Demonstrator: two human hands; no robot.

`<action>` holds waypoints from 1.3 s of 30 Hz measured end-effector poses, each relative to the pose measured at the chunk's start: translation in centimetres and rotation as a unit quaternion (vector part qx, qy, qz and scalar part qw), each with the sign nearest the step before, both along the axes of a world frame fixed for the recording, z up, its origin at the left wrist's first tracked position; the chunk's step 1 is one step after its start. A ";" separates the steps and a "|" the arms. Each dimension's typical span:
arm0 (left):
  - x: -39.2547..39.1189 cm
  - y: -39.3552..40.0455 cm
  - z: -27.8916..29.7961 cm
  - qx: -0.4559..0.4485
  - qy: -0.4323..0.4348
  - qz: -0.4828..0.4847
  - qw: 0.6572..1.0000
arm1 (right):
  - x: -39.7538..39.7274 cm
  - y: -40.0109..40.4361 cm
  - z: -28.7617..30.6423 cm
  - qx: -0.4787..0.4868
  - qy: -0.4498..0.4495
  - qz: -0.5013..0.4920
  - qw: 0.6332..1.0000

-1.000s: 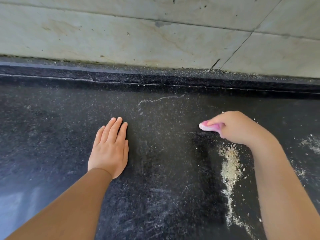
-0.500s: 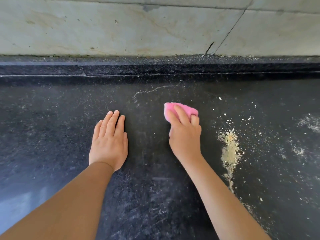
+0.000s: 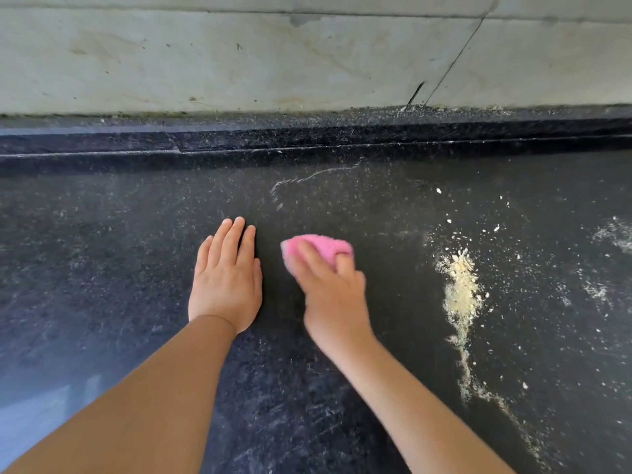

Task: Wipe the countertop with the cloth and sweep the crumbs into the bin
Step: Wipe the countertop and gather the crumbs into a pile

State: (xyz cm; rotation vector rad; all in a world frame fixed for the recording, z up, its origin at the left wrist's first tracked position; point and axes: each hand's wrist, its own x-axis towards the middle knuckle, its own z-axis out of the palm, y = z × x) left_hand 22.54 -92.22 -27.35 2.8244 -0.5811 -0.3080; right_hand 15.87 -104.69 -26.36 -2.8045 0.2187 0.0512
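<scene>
No readable text, label or number anywhere — countertop [image 3: 136, 268]; wall [image 3: 239, 63].

Ahead of me rises a pale grey-green stone wall [image 3: 239, 63], mottled with brownish stains and small dark specks. A thin dark diagonal seam [image 3: 455, 59] cuts across its right part and a horizontal joint line [image 3: 239, 12] runs near the top. At its foot sits a raised black speckled stone ledge [image 3: 307, 138], dusty along its upper face.
</scene>
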 end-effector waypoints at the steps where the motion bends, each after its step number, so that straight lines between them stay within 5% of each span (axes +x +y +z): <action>1: 0.0 0.0 0.1 0.002 -0.001 0.000 1.000 | -0.2 -1.7 0.0 0.009 0.024 -0.033 0.999; 8: -0.1 0.1 0.3 0.020 0.017 0.003 1.000 | -0.3 -10.3 -0.1 -0.076 -0.024 -0.204 0.976; 11: 0.0 0.0 0.3 0.027 0.020 0.002 0.999 | -1.1 -5.7 0.8 -0.043 -0.080 -0.125 0.988; 15: 0.0 0.0 0.3 0.032 0.019 0.001 0.999 | -3.5 -1.5 -1.0 -0.064 -0.046 -0.018 0.997; 22: -0.1 0.1 0.0 0.021 0.010 -0.003 1.000 | -3.2 -8.8 -0.1 -0.053 -0.041 -0.168 0.983; 24: -0.1 0.1 0.0 0.019 0.008 -0.003 1.000 | -2.7 -9.0 0.3 -0.071 -0.100 -0.163 0.979; 30: -0.3 0.1 0.0 0.024 0.005 -0.001 1.000 | -1.3 -4.8 -0.7 -0.053 -0.054 -0.067 0.995; 34: -0.4 0.0 0.2 0.022 -0.002 -0.006 1.000 | -2.5 -8.5 -2.2 -0.078 -0.045 -0.121 0.989; 39: -0.7 -0.1 0.6 0.020 -0.010 0.000 1.000 | -1.4 -14.1 0.8 -0.073 -0.107 -0.064 0.990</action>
